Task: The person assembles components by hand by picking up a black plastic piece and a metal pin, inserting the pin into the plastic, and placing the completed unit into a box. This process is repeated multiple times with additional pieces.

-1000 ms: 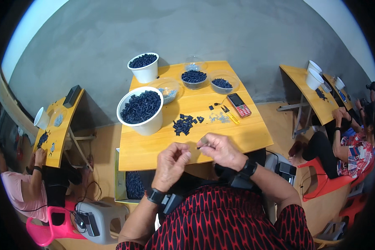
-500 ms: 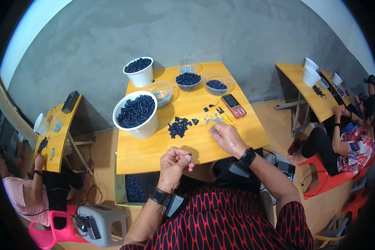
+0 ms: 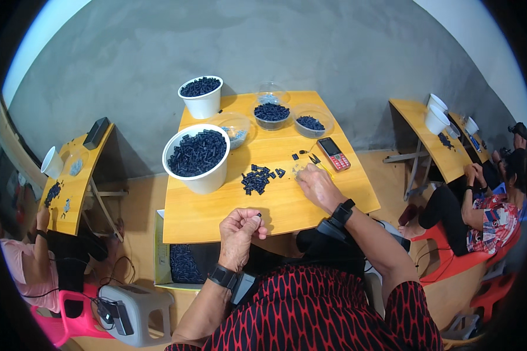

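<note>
My left hand (image 3: 240,234) hovers just off the table's near edge, thumb and forefinger closed on a small black plastic piece (image 3: 258,214). Farther right, my right hand (image 3: 321,188) reaches down onto a scatter of tiny silvery pieces (image 3: 295,171) and covers part of it. Its fingers are drawn together, and whatever lies between the tips is hidden. Left of that scatter lies a loose pile of short black plastic pieces (image 3: 256,180). Beyond my right fingers are a yellow-handled cutting tool (image 3: 315,159) and a red keypad phone (image 3: 334,155).
A big white bucket (image 3: 199,181) of black pieces stands at left on the wooden table (image 3: 205,222), another white bucket (image 3: 203,106) behind it. Clear bowls (image 3: 272,121) hold black or silvery parts. A box (image 3: 184,266) of dark parts sits below. People work at side tables.
My right hand has moved in over the silvery scatter and now covers more of it. The left hand keeps its pinch on the black piece. The whole view has shifted slightly.
</note>
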